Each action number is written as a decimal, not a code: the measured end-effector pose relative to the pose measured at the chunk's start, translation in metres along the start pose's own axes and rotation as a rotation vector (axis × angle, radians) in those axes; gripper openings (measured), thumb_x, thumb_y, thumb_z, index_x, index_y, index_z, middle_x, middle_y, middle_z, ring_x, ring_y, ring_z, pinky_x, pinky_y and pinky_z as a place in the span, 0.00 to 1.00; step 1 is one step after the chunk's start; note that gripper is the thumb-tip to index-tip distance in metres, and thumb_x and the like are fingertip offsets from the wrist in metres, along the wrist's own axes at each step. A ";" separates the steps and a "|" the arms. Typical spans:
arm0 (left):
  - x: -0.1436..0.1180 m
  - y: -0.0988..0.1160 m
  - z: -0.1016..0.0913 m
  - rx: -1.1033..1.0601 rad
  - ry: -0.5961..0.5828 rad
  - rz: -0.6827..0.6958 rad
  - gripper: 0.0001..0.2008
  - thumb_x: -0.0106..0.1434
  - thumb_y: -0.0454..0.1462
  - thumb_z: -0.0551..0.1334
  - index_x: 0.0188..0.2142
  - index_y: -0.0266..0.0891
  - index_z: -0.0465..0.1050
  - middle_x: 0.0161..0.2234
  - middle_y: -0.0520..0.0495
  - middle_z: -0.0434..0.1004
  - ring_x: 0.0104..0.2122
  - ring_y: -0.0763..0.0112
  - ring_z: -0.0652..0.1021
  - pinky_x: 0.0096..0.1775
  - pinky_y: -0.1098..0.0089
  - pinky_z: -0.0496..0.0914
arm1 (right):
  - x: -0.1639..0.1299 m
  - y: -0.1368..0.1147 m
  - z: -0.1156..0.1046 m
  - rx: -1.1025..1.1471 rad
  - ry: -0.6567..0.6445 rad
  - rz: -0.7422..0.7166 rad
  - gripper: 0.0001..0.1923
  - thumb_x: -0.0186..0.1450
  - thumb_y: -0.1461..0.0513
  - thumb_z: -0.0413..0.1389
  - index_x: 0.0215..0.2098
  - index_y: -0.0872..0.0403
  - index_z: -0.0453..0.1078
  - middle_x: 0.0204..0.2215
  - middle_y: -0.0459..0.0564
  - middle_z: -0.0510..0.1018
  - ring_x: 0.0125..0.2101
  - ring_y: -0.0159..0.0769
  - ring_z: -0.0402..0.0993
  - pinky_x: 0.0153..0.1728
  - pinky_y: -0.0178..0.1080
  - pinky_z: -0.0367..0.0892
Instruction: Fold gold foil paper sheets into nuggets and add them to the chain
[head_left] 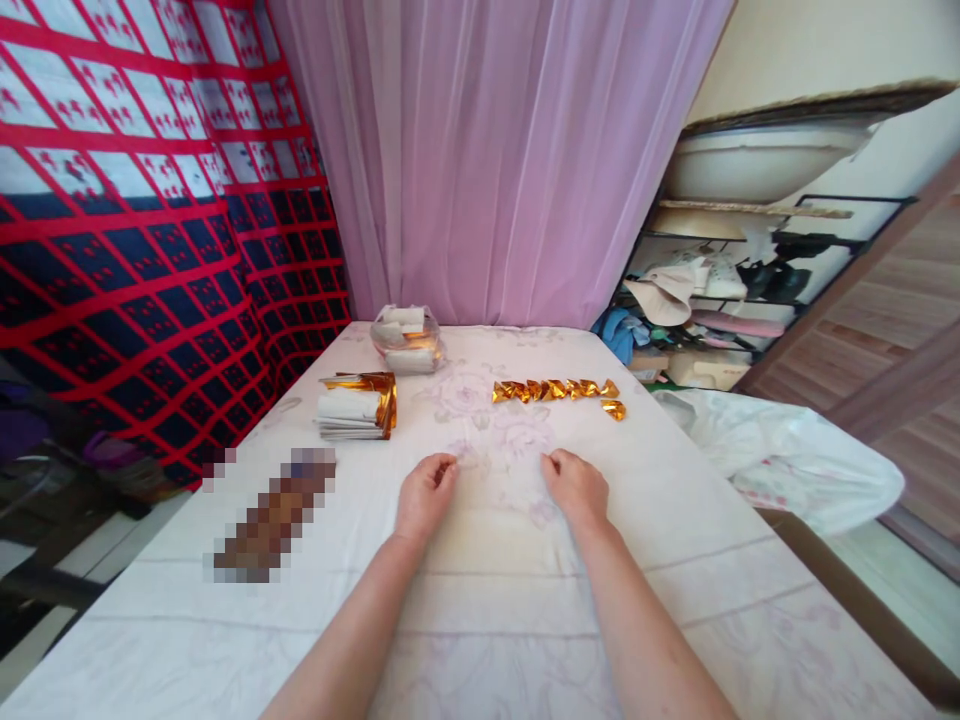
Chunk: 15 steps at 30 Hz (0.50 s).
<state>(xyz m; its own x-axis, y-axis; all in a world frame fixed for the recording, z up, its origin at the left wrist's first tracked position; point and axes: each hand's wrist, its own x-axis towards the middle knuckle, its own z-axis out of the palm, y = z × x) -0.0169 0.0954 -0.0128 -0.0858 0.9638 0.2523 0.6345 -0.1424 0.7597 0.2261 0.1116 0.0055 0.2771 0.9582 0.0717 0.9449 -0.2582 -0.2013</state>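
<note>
Left hand [424, 493]: loosely curled, knuckles up, resting on the bed sheet [675, 600], holding nothing.
Right hand [576, 487]: the same, near the left.
Gold foil row [555, 389]: beyond both hands, nearer the right one, apart from them.
Paper stack [356, 406]: further left, behind.

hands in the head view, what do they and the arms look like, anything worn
Both arms are bare as far as the frame shows: no sleeves, gloves, watch or bracelet. The left hand and right hand show no rings that I can make out, and the nails look short and unpainted.
</note>
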 end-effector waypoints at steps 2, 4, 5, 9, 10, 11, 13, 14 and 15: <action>-0.007 -0.011 -0.032 0.086 0.048 -0.003 0.12 0.60 0.38 0.57 0.39 0.40 0.77 0.37 0.44 0.79 0.40 0.62 0.77 0.47 0.65 0.68 | -0.006 0.000 0.002 0.012 0.014 -0.026 0.16 0.70 0.55 0.48 0.36 0.50 0.77 0.35 0.49 0.82 0.35 0.35 0.76 0.29 0.33 0.56; -0.017 -0.028 -0.072 0.188 0.126 -0.038 0.16 0.60 0.40 0.57 0.44 0.37 0.76 0.45 0.37 0.76 0.50 0.51 0.73 0.55 0.55 0.62 | -0.008 0.003 0.004 0.025 0.021 -0.039 0.16 0.71 0.55 0.48 0.35 0.50 0.76 0.34 0.49 0.82 0.34 0.34 0.75 0.28 0.33 0.54; -0.023 -0.037 -0.091 0.240 0.175 -0.074 0.19 0.60 0.41 0.57 0.47 0.34 0.75 0.49 0.32 0.73 0.53 0.45 0.70 0.56 0.48 0.58 | -0.008 0.004 0.004 0.031 0.024 -0.041 0.16 0.71 0.55 0.48 0.35 0.50 0.76 0.34 0.49 0.82 0.33 0.34 0.75 0.27 0.34 0.53; -0.042 -0.068 -0.144 0.736 0.245 -0.316 0.31 0.61 0.50 0.56 0.57 0.30 0.66 0.55 0.26 0.67 0.54 0.37 0.68 0.53 0.43 0.57 | -0.006 0.006 0.006 0.051 0.042 -0.043 0.16 0.71 0.55 0.49 0.34 0.51 0.76 0.33 0.50 0.81 0.32 0.34 0.73 0.27 0.34 0.50; -0.045 -0.072 -0.149 0.786 0.206 -0.348 0.33 0.62 0.52 0.55 0.58 0.30 0.65 0.53 0.27 0.69 0.52 0.39 0.69 0.53 0.45 0.58 | -0.006 0.006 0.007 0.055 0.048 -0.046 0.16 0.71 0.55 0.49 0.34 0.52 0.75 0.33 0.50 0.81 0.31 0.34 0.73 0.27 0.34 0.50; -0.046 -0.075 -0.152 0.818 0.183 -0.371 0.34 0.63 0.53 0.54 0.58 0.30 0.65 0.53 0.28 0.70 0.52 0.40 0.70 0.52 0.46 0.58 | -0.006 0.006 0.007 0.059 0.053 -0.049 0.16 0.70 0.55 0.49 0.34 0.52 0.75 0.33 0.50 0.81 0.31 0.34 0.73 0.27 0.34 0.50; -0.046 -0.076 -0.154 0.833 0.150 -0.408 0.34 0.63 0.54 0.53 0.59 0.31 0.64 0.53 0.29 0.71 0.51 0.42 0.71 0.51 0.48 0.59 | -0.008 0.006 0.008 0.066 0.062 -0.056 0.16 0.70 0.56 0.49 0.34 0.52 0.75 0.33 0.50 0.81 0.31 0.33 0.72 0.27 0.34 0.50; -0.045 -0.076 -0.153 0.833 0.148 -0.423 0.34 0.63 0.54 0.52 0.59 0.32 0.64 0.53 0.30 0.71 0.52 0.42 0.71 0.50 0.49 0.60 | -0.008 0.006 0.009 0.069 0.065 -0.060 0.15 0.70 0.56 0.49 0.33 0.52 0.75 0.32 0.49 0.81 0.31 0.33 0.72 0.27 0.34 0.50; -0.044 -0.076 -0.153 0.833 0.149 -0.438 0.34 0.63 0.55 0.52 0.59 0.33 0.64 0.54 0.30 0.71 0.52 0.42 0.70 0.50 0.49 0.60 | -0.009 0.007 0.009 0.073 0.068 -0.063 0.15 0.70 0.56 0.49 0.33 0.52 0.75 0.32 0.49 0.81 0.30 0.33 0.72 0.28 0.34 0.50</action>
<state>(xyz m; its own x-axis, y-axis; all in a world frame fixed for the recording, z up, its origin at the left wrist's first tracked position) -0.1786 0.0292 0.0101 -0.5062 0.8467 0.1636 0.8612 0.4863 0.1478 0.2284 0.1022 -0.0052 0.2312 0.9610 0.1518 0.9463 -0.1860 -0.2644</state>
